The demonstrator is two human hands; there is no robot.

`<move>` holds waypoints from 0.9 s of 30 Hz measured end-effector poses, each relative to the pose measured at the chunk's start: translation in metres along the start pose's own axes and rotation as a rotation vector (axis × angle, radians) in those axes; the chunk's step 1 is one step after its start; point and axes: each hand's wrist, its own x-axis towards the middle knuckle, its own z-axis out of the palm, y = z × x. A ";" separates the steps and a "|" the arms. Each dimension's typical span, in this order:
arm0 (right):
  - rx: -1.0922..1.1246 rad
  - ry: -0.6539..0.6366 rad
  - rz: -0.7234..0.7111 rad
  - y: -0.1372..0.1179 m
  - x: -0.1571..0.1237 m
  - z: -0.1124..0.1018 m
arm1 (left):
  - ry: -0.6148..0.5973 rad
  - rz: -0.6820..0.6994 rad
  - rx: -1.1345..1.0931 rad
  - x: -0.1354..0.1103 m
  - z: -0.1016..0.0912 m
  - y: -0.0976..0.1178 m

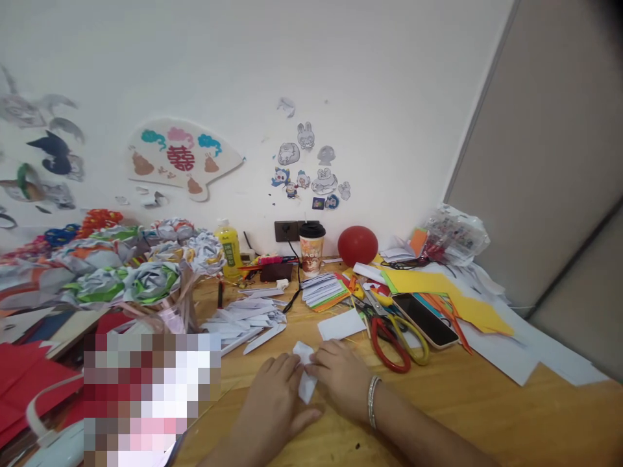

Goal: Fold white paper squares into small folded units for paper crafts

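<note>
A: Where is the paper lying, and how are the hands managing it?

B: The small white paper [306, 388] is lying on the table [516, 421], between the two hands. The right hand [341, 377] is pinching its right side with bent fingertips. The left hand [268, 397] is curling its fingers against the left edge, its thumb stretching out apart from it; I can't tell whether those fingers are gripping or only pressing.

A: What could be going wrong?

B: A crease could be running crooked, if one hand is pushing harder and turning the sheet. It's looking thin, so rough pressing could be crumpling it. The white card [341, 324] is lying just beyond the right hand, where a knuckle could be shoving it. The red scissor handle [400, 368] is resting near the bracelet [372, 402], so a swinging wrist could be knocking it.

A: What aren't you making out?

B: Fingers are covering the paper's sides, so I'm not reading its folds. A pixelated patch [152, 400] is hiding things at lower left. Both forearms are running out of the bottom edge. The scissor blades are disappearing among other things, and I can't tell whether the yellow handle [424, 357] is belonging to the same pair.
</note>
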 end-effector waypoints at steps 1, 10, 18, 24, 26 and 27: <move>-0.003 0.011 0.016 -0.003 0.000 -0.001 | 0.007 0.008 0.008 0.000 0.002 -0.002; 0.163 0.051 0.188 0.006 -0.005 -0.018 | 0.023 0.272 -0.087 -0.003 0.002 -0.035; 0.126 -0.030 0.385 0.007 -0.003 -0.020 | 0.089 0.215 -0.068 -0.001 0.004 -0.044; -0.107 -0.054 0.141 0.014 -0.003 -0.016 | 0.026 0.077 -0.225 0.005 -0.009 -0.037; -0.205 -0.045 0.050 0.015 -0.003 -0.012 | -0.007 0.020 -0.312 0.007 -0.012 -0.035; -0.238 -0.037 0.024 0.016 -0.003 -0.010 | -0.023 -0.010 -0.356 0.007 -0.013 -0.034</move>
